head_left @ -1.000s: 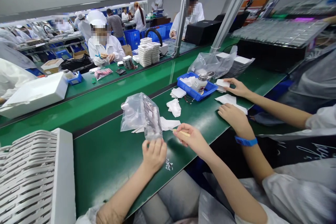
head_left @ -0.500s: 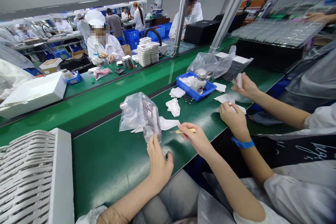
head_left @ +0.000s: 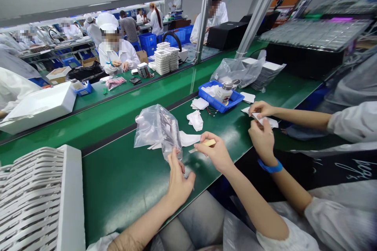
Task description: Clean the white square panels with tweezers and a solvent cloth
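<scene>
My left hand point(head_left: 180, 180) is over the green bench, its fingers stretched forward and its thumb apart. Its fingertips touch the lower end of a clear plastic bag point(head_left: 169, 125), which has dark items inside. Something small glints between thumb and fingers; I cannot make it out. To the right, my right hand point(head_left: 216, 153) is closed in a pinch around a small yellow-handled blade tool point(head_left: 209, 142), its pale tip pointing left toward the bag. White sheets point(head_left: 190, 139) lie partly under the bag. Just beyond is a crumpled white wipe point(head_left: 194, 120).
A co-worker's hands point(head_left: 262, 133) work on a white piece at my right. A blue tray point(head_left: 219, 104) holds a dispenser bottle point(head_left: 225, 91) and wipes. White slotted parts point(head_left: 32, 200) fill the near left. Behind the bench stand stacked white parts point(head_left: 166, 60) and a metal post point(head_left: 202, 27).
My right hand has turned the yellow-handled tool and shifted it slightly left. My left hand stays by the bag. The co-worker's farther hand has come down to the white piece.
</scene>
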Demonstrator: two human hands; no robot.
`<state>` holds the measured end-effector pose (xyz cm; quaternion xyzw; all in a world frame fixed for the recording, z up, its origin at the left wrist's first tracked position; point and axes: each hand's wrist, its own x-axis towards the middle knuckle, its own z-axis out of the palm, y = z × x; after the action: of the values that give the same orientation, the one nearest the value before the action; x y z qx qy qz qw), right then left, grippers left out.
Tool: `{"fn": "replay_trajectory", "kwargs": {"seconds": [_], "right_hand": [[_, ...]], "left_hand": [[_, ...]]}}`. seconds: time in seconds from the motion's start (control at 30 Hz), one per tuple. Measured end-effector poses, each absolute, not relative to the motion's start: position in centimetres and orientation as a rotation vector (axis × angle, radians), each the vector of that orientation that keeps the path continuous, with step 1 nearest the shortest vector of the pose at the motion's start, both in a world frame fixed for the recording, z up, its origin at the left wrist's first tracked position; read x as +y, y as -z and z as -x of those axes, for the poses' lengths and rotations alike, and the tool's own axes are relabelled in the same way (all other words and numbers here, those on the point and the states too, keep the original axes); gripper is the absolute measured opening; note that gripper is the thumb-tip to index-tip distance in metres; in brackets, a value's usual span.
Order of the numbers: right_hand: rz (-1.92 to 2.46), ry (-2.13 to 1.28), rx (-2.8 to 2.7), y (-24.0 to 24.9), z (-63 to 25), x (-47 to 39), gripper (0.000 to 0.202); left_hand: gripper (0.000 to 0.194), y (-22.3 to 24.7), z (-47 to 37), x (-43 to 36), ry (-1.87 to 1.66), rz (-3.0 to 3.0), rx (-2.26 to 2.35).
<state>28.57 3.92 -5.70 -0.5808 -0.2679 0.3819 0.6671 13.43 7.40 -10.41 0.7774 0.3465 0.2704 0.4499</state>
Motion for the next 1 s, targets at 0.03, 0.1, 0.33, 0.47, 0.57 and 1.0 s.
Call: {"fn": "replay_trajectory", "kwargs": {"seconds": [0.03, 0.1, 0.33, 0.47, 0.57, 1.0], "right_hand": [[1.295, -0.853, -0.585, 5.7, -28.5, 4.1, 0.035], [1.261, -0.859, -0.556, 5.7, -28.3, 4.3, 0.037], [1.217, -0.906, -0.524, 6.2, -27.6, 4.6, 0.034], [1.262, -0.945, -0.584, 6.2, -27.5, 4.5, 0.029], [1.295, -0.959, -0.649, 6.1, -27.6, 4.7, 0.026], [1.508, -0.570, -0.835, 7.2, -25.3, 5.1, 0.022]], "left_hand": [[0.089, 10.4, -13.4, 7.4, -0.670, -1.911, 0.858], [0.089, 10.5, -13.5, 7.4, -0.669, -1.893, 0.853], [0.088, 10.4, -13.4, 7.3, -0.563, -1.872, 0.847], [0.087, 10.2, -13.2, 7.7, -0.469, -1.882, 0.856], [0.087, 10.1, -13.1, 8.1, -0.430, -1.889, 0.871], [0.087, 10.0, -13.2, 8.6, -0.418, -1.906, 0.901]]}}
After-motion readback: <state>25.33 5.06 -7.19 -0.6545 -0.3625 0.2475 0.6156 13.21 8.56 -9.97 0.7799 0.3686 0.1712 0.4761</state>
